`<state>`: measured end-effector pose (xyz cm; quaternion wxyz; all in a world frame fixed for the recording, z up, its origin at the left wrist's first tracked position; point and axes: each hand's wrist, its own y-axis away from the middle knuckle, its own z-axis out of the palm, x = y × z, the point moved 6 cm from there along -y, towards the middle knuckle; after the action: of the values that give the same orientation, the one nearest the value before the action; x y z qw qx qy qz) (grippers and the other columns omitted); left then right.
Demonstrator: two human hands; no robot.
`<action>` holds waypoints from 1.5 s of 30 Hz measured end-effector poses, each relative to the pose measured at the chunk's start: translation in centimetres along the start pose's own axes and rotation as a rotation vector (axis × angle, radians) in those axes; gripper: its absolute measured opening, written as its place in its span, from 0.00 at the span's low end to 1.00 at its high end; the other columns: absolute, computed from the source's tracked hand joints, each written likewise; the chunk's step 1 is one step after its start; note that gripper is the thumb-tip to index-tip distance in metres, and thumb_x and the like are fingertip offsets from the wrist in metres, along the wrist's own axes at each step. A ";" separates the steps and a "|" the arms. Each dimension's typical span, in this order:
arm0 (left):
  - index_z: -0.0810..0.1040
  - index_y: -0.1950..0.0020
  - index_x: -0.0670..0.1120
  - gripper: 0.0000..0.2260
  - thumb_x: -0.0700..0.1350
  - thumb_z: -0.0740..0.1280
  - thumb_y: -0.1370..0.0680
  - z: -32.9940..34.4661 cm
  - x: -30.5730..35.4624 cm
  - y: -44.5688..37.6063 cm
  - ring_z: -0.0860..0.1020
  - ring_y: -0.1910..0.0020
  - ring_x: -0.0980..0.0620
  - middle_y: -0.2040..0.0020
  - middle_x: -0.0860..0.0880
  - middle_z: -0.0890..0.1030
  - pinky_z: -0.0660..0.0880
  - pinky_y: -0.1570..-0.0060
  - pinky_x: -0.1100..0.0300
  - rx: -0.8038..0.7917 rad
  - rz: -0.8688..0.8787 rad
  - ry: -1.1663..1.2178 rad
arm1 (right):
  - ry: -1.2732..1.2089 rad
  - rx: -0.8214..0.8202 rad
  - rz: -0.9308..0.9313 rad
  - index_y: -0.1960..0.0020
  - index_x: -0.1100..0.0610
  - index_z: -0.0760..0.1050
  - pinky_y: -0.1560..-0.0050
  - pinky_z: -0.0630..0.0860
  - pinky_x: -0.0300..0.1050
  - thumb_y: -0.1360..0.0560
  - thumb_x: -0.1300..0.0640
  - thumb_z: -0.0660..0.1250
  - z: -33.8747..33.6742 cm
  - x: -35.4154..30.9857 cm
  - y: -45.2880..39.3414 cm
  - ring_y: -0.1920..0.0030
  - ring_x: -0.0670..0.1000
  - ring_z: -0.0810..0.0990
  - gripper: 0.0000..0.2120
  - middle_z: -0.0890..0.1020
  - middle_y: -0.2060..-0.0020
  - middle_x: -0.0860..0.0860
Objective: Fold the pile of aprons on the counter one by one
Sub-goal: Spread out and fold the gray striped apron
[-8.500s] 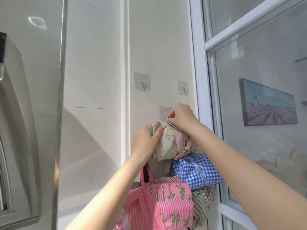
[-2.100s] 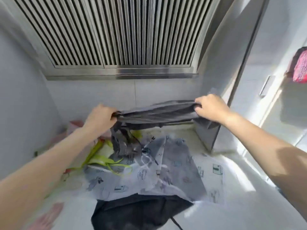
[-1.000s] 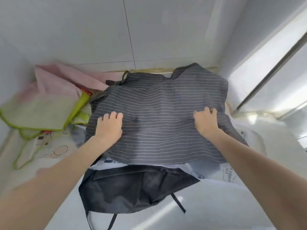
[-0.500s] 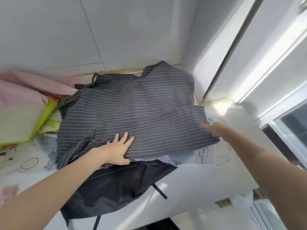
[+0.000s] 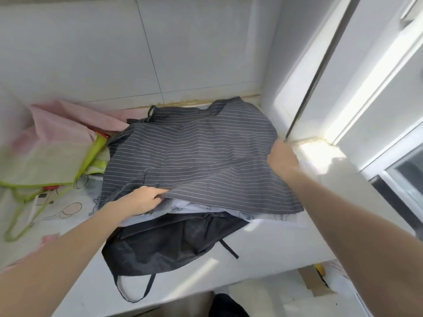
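A grey apron with thin white stripes (image 5: 194, 156) lies spread on top of the pile on the white counter (image 5: 263, 248). My left hand (image 5: 144, 199) grips its near edge, fingers curled under the hem. My right hand (image 5: 282, 157) is at the apron's right edge, blurred; its fingers are hidden in the cloth. Under the striped apron lie a white printed apron (image 5: 68, 209) and a black apron (image 5: 169, 243) whose straps hang over the counter's front edge.
A pink apron (image 5: 59, 124) and a pale one with lime-green trim (image 5: 45, 165) lie at the left against the tiled wall. A white window frame (image 5: 343, 99) rises at the right. Below the counter's edge are a cardboard piece (image 5: 313, 282) and the floor.
My left hand went from pressing flat on the striped apron to gripping its near hem. My right hand moved up along the right edge. The view swung slightly left.
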<state>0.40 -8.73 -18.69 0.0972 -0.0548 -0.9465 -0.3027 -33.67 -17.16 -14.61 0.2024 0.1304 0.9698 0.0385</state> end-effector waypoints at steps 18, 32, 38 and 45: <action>0.78 0.43 0.46 0.12 0.44 0.56 0.19 -8.0 1.7 0.6 0.78 0.47 0.45 0.47 0.45 0.82 0.72 0.46 0.53 0.470 0.075 -0.381 | 0.485 0.069 -0.268 0.43 0.63 0.76 0.47 0.73 0.50 0.25 0.68 0.61 -3.4 -2.5 4.7 0.45 0.59 0.78 0.12 0.80 0.49 0.58; 0.58 0.24 0.54 0.28 0.58 0.61 0.22 3.5 5.4 3.9 0.58 0.26 0.52 0.24 0.54 0.58 0.56 0.28 0.57 -0.254 0.302 -0.237 | 0.783 -0.781 -0.075 0.27 0.51 0.63 0.39 0.70 0.49 0.26 0.47 0.68 -1.2 3.1 6.3 0.34 0.56 0.70 0.31 0.69 0.31 0.51; 0.64 0.26 0.48 0.21 0.49 0.60 0.19 -2.2 3.8 -1.5 0.65 0.29 0.51 0.27 0.50 0.64 0.62 0.31 0.58 0.014 0.172 -0.101 | 0.536 -0.746 -0.362 0.28 0.55 0.63 0.36 0.68 0.47 0.21 0.54 0.62 4.7 -4.2 1.7 0.34 0.55 0.69 0.23 0.66 0.30 0.53; 0.65 0.27 0.46 0.19 0.41 0.57 0.19 -9.7 1.5 -11.5 0.65 0.29 0.48 0.26 0.46 0.63 0.60 0.29 0.57 0.189 0.052 -0.078 | 0.367 -0.518 -0.508 0.28 0.58 0.61 0.34 0.67 0.51 0.22 0.59 0.61 7.5 -11.0 -9.7 0.33 0.59 0.66 0.23 0.63 0.31 0.57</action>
<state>-1.47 -23.66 -17.04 0.0727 -0.0816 -0.9722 -0.2072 -23.21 -29.32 -18.48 0.0550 -0.1778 0.9495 0.2527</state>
